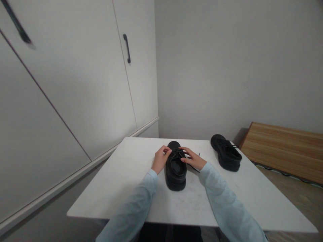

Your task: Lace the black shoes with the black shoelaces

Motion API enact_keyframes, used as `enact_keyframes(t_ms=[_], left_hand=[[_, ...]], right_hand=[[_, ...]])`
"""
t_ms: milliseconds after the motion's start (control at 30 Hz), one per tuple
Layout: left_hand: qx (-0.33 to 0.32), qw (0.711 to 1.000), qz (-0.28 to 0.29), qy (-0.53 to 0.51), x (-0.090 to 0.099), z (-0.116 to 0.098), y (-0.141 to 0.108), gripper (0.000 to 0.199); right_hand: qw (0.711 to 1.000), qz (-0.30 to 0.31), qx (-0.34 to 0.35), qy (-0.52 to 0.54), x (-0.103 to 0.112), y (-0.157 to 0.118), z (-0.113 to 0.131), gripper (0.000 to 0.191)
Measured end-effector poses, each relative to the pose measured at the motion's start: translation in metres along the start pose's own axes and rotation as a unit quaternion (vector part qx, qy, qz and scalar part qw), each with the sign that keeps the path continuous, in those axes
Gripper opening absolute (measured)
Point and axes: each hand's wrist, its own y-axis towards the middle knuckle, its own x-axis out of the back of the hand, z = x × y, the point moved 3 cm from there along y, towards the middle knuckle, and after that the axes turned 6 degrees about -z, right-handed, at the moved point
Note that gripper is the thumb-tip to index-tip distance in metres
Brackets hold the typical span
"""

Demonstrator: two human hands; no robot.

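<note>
Left hand (161,159) pinches dark lacing and right hand (193,158) curves, fingers parted, over a smooth, round-toed black shoe (176,173) mid-counter on the flat white counter (121,181).

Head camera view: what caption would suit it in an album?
Two bare hands, left and right, at the laces of a black shoe, its lookalike off to the right.

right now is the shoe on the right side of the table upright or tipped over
Upright: the right-hand black lace-up shoe rests sole-down on the white table, its foot opening facing up.
</note>
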Motion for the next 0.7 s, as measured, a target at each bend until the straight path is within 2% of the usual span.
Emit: enact_keyframes(t_ms=[167, 233, 400, 700], left_hand=[[0.007, 1.0, -0.026, -0.011, 0.0083, 0.0032, 0.0047, 0.023], [0.011, 1.0, -0.005, 0.002, 0.0101, 0.0058, 0.0066, 0.027], [0.004, 0.998, 0.061, 0.012, 0.0079, 0.0061, 0.0069, 0.022], [-0.006, 0.998, 0.057, 0.01, 0.0065, 0.0005, 0.0045, 0.017]], right_hand=[[1.0, 0.005, 0.005, -0.003, 0.0001, -0.0003, 0.0009, 0.058], [1.0, 0.005, 0.007, -0.003, 0.0003, -0.0002, 0.0002, 0.058], [1.0, 0.001, -0.002, -0.003, 0.0004, 0.0002, -0.0029, 0.058], [1.0, 0.001, -0.008, 0.003, 0.0002, 0.0002, -0.0036, 0.059]])
